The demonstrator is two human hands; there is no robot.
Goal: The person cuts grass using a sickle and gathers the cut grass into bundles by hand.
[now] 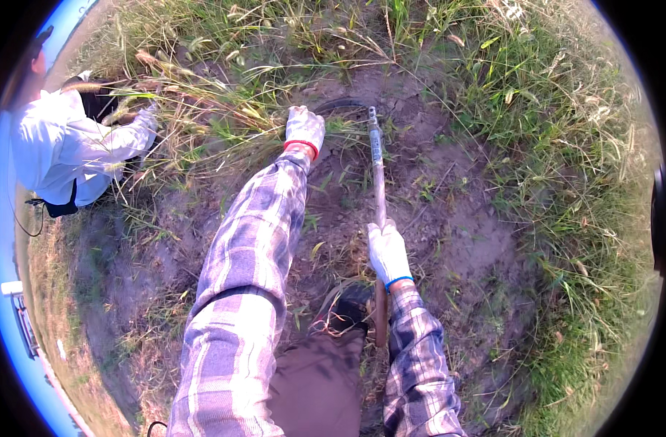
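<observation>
My right hand (388, 250), in a white knit glove with a blue cuff, is closed around the wooden handle (380, 196) of a sickle. A metal socket (375, 136) joins the handle to the curved dark blade (344, 102), which arcs left close to the soil. My left hand (304, 127), gloved in white with a red cuff, is closed on a bunch of long grass (256, 124) whose stems and seed heads spread leftward. The blade's left end passes behind or beside my left hand; its tip is hidden.
A person in a white top (65, 142) crouches at the left among tall grass, one gloved hand near the stems. Dense standing grass (557, 164) lines the right and far sides. My dark shoe (352, 306) rests on bare soil (464, 240) with scattered cut stems.
</observation>
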